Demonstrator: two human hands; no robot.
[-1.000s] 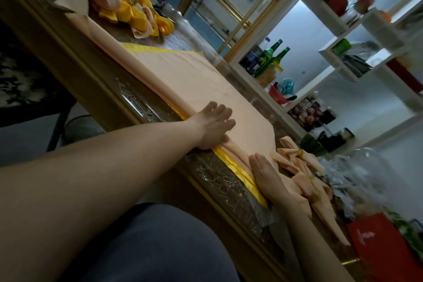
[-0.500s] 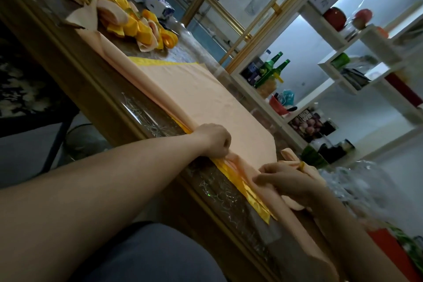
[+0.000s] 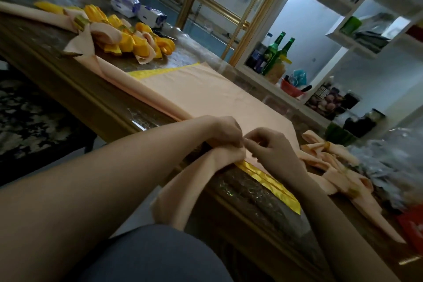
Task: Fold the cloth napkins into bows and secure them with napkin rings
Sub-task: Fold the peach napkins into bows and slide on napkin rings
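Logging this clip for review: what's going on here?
A seated person is folding a peach napkin laid over a yellow napkin on the table. The left hand and right hand meet at its near edge, fingers pinching gathered cloth; one end hangs off the table. A bow pile lies far left, peach bows beside the right hand.

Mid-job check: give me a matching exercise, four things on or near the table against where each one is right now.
Things
1. peach napkin
2. yellow-and-peach bows
3. plain peach bows
4. green bottles

Places
A. in the white shelving beyond the table
B. piled at the table's far left end
C. on the table, right of the right hand
D. spread flat, near edge pinched by left hand and right hand

Pairs: 1-D, 2-B, 3-C, 4-A.
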